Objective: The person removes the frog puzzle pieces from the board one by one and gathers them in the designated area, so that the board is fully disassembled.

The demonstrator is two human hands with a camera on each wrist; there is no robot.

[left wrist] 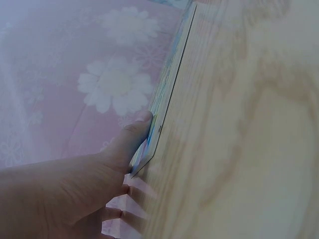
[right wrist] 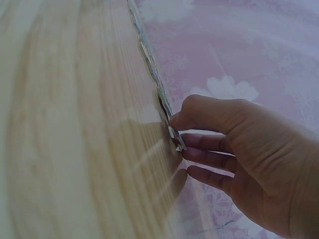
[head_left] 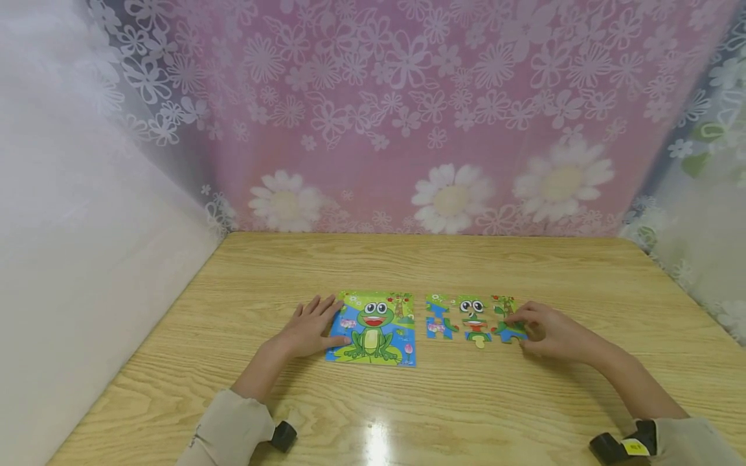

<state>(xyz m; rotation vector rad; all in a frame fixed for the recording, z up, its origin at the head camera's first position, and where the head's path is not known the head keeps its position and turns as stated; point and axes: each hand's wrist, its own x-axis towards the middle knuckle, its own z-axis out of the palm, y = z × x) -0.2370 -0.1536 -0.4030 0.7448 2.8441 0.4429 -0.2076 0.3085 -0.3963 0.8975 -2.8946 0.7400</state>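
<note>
In the head view a square frog picture board (head_left: pixel 371 353) lies flat on the table, a smiling green frog on it. My left hand (head_left: pixel 310 331) rests at its left side, fingers spread and fairly straight, thumb (left wrist: pixel 132 137) on the board's near left corner. To the right lie several frog puzzle pieces in three columns: a blue-and-pink piece (head_left: pixel 434 328), a piece with the frog's eyes (head_left: pixel 471 305) and others. My right hand (head_left: pixel 556 333) pinches a blue-and-green puzzle piece (head_left: pixel 513 334) at the lower right of the group, thumb at its near edge and fingers at its far side.
The light wood table (head_left: pixel 373 262) reaches back to a pink flowered curtain (head_left: pixel 361 129). White sheeting (head_left: pixel 116 226) hangs on the left, patterned sheeting (head_left: pixel 693 213) on the right. Black wrist devices sit at both cuffs, one by the left sleeve (head_left: pixel 230 424).
</note>
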